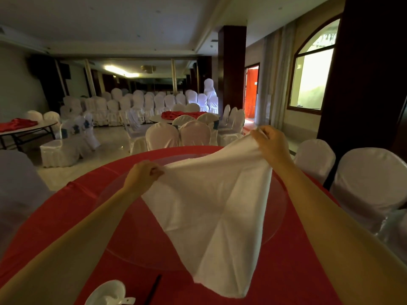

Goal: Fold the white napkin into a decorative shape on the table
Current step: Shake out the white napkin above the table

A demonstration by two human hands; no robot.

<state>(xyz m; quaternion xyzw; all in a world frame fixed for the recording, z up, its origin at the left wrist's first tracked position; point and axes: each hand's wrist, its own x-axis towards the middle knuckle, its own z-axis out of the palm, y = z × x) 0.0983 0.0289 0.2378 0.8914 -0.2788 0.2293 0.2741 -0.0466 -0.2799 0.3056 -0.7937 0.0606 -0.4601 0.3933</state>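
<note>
The white napkin (215,208) hangs spread in the air above the round table with its red cloth (72,219). My left hand (143,175) pinches its left corner. Higher up and further away, my right hand (268,144) pinches the opposite top corner. The cloth droops between them to a point near the table's front edge. Creases run down its middle.
A glass turntable (123,194) lies on the table under the napkin. A white dish with a spoon (108,293) and dark chopsticks (154,287) sit at the front edge. White-covered chairs (370,186) ring the table, with more tables and chairs behind.
</note>
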